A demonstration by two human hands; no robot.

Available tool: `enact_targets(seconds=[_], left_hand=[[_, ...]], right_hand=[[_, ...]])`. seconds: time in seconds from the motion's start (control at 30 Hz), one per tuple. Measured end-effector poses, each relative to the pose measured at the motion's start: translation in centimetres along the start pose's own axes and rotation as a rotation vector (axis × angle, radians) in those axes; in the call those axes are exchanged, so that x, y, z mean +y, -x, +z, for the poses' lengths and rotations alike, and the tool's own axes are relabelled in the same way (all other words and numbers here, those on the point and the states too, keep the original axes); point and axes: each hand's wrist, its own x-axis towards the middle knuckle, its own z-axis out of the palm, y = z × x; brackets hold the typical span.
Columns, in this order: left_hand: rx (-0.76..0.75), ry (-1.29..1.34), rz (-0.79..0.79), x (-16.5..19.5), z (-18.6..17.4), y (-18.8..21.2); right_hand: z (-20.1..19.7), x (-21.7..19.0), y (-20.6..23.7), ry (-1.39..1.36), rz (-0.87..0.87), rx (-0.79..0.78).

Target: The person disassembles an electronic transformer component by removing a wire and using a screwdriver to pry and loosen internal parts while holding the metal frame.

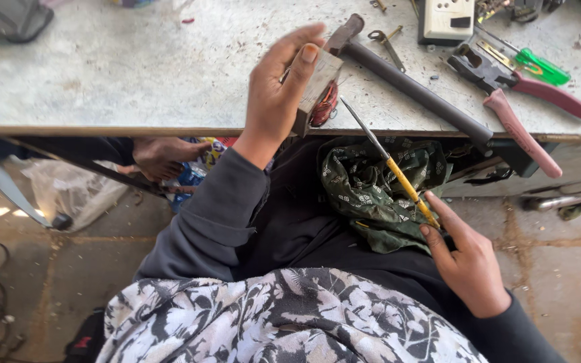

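While my left hand (278, 91) braces the coil block (317, 94) at the desk (136, 67) edge, fingers wrapped round it, windings face me. My right hand (465, 259) fingers pinch the yellow screwdriver (391, 168), tip just beside the windings, hammer (411, 87) beyond.

- We have one view only, the head camera, so no second view shares any of the scene.
- It looks steeply down from above our own torso; patterned cloth (284, 316) on the chest fills the bottom edge.
- It faces forward over the lap to the workbench (136, 67), whose front edge runs across the upper third of the frame.
- Range is close: the left hand (278, 87) and right hand (469, 259) both sit at arm's reach, large in frame.
- Floor (48, 269) shows at lower left and lower right, below the bench.
- The far part of the bench is cut off at the top edge.
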Motion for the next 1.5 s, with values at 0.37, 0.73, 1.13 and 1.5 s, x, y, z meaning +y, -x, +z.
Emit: enact_targets(seconds=[0.37,0.73,1.13,1.5], left_hand=[[-0.237,-0.478,-0.333,4.8,-2.4,-0.9],[-0.295,-1.044,-0.235,4.9,-0.4,-4.5],[-0.005,-0.763,-0.058,4.8,-2.0,-4.8],[0.078,-0.325,0.097,2.8,-3.8,-1.1]], right_hand=[[-0.2,-0.2,-0.2,-0.028,0.08,-0.025],[-1.3,-0.5,-0.2,0.018,0.083,-0.014],[-1.9,-0.1,0.1,-0.009,-0.014,0.03],[-1.9,-0.1,0.1,0.01,0.009,0.01]])
